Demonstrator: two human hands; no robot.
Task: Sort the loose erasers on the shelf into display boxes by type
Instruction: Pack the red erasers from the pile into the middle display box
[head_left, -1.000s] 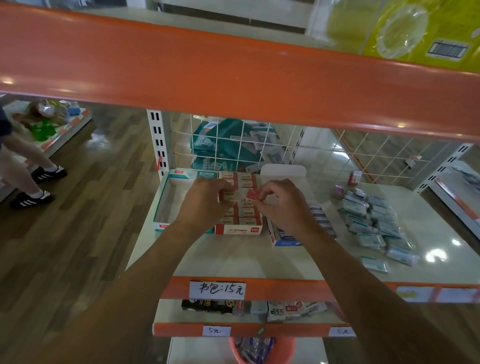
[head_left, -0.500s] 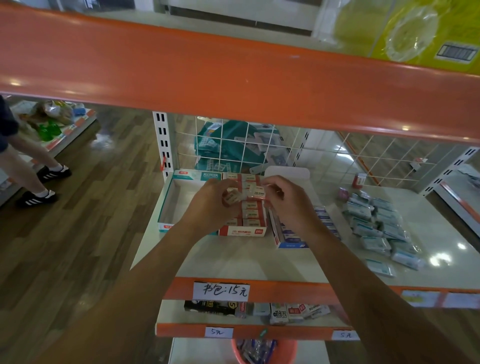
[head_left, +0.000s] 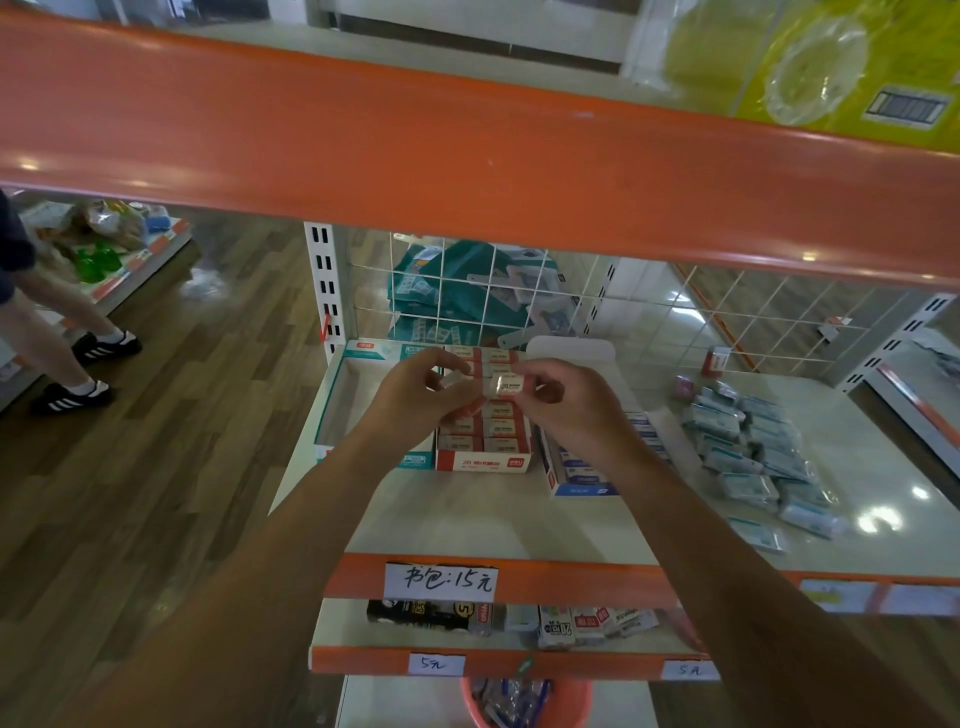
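The shelf (head_left: 467, 519) is a pale, glossy board with an orange front rail, wire mesh behind it and a thick orange beam overhead that cuts off the top of the view. Beyond it lies a wood-plank floor (head_left: 182, 441), where another person's legs stand at the far left.

On the shelf, three display boxes sit side by side. The green box (head_left: 353, 395) on the left looks nearly empty. The red box (head_left: 483, 460) in the middle is packed with rows of red-sleeved erasers. The blue box (head_left: 576, 483), partly hidden by the right wrist, holds blue ones. Well to the right lies a loose pile of wrapped erasers (head_left: 753, 447) in grey-green packets, not yet sorted.

Both hands hover just above the back of the red box. The right hand (head_left: 566, 410) pinches a red-and-white eraser (head_left: 506, 385) between thumb and fingertips. The left hand (head_left: 421, 400) is curled around a second small piece, too blurred to name, and its fingertips meet the eraser's left end.

The eraser is likely very light and slightly rubbery, with a stiff paper sleeve under glossy film, so it may slip under a weak pinch. Holding it by the long sides of the sleeve, as here, seems safest. It should then drop flat into a gap in the red box's rows, which are tight, so it needs to go in square.

The smooth shelf would let the boxes slide if pushed.
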